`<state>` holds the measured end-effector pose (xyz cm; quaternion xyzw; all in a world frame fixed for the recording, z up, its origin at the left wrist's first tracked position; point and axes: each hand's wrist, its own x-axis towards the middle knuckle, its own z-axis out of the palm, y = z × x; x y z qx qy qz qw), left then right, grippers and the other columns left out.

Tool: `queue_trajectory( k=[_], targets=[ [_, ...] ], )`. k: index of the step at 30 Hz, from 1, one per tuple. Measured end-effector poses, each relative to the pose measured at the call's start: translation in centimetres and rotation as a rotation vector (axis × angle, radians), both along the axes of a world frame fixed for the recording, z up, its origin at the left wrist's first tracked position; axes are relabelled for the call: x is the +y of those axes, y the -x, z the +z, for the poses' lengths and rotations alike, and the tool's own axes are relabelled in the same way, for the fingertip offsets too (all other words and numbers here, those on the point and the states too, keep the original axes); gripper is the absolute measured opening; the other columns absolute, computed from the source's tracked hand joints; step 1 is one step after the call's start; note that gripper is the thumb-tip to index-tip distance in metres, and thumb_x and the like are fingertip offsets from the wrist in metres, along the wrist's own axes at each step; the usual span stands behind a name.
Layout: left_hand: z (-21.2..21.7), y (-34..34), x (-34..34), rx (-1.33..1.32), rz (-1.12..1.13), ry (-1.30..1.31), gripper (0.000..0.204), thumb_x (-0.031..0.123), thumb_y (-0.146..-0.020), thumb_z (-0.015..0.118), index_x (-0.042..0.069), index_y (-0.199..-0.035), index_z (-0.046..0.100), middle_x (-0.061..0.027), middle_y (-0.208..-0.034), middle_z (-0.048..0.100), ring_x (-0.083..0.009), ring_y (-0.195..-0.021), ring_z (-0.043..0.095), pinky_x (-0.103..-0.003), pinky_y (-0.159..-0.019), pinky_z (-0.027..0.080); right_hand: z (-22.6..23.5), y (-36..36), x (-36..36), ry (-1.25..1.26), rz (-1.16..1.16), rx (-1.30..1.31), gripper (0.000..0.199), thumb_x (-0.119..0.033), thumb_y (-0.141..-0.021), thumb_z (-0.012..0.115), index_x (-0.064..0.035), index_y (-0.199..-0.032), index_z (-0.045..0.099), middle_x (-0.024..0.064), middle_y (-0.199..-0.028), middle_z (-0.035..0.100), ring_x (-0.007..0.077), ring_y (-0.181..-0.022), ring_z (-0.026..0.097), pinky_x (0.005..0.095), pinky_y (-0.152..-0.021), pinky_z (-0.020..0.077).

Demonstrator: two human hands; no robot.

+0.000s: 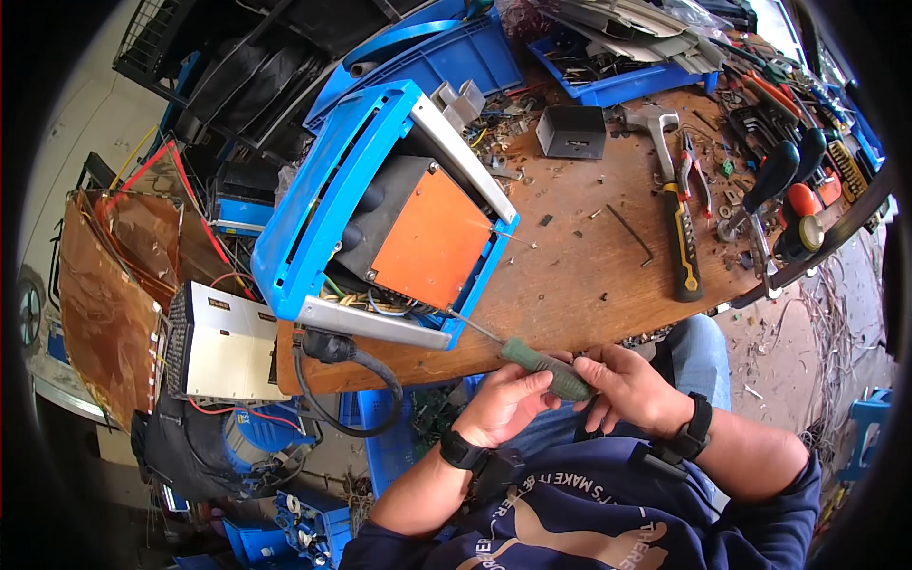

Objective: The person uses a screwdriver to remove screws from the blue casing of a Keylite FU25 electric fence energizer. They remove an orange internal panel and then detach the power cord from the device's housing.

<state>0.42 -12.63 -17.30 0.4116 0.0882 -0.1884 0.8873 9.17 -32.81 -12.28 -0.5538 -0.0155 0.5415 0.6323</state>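
A screwdriver [549,369] with a green handle points up and to the left. My right hand [638,385] is closed round the rear of the handle. My left hand [508,404] grips the same handle further forward, thumb on top. The thin shaft reaches the lower right corner of an orange plate [432,237]; whether the tip sits in a screw there is too small to tell. That plate lies on a dark block inside a blue housing [285,237] with silver side bars [375,321]. Wires show below the block, inside the housing.
A hammer [673,209], red pliers [696,176], a hex key [632,233] and a black metal box [570,131] lie on the wooden table [570,275]. Several tools crowd the right edge. A thick black cable [389,380] hangs off the front edge. Copper-coloured sheets [109,304] stand at left.
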Motion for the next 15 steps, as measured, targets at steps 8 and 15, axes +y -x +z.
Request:
queue_trajectory(
  k=[8,15],
  targets=[
    [0.7,0.3,-0.4,0.099,0.069,0.121,0.040,0.033,-0.096,0.055,0.004,-0.123,0.054,-0.0074,-0.110,0.063,-0.0185,-0.097,0.059,-0.031,-0.076,0.046,-1.7,1.4,0.7,0.063,-0.050,-1.309,0.041,-0.018,-0.071,0.080,-0.0050,-0.100,0.054,0.0100,-0.083,0.056,0.0271,-0.073,0.062,0.0375,-0.060,0.0508],
    [0.8,-0.5,-0.7,0.026,0.057,0.008,0.048,0.038,-0.094,0.057,0.003,-0.126,0.051,-0.0089,-0.118,0.061,-0.0238,-0.112,0.057,-0.041,-0.092,0.047,-0.8,1.8,0.8,0.086,0.011,-1.278,0.048,-0.022,-0.073,0.077,-0.0024,-0.109,0.052,0.0181,-0.091,0.055,0.0409,-0.083,0.059,0.0441,-0.070,0.0503]
  ],
)
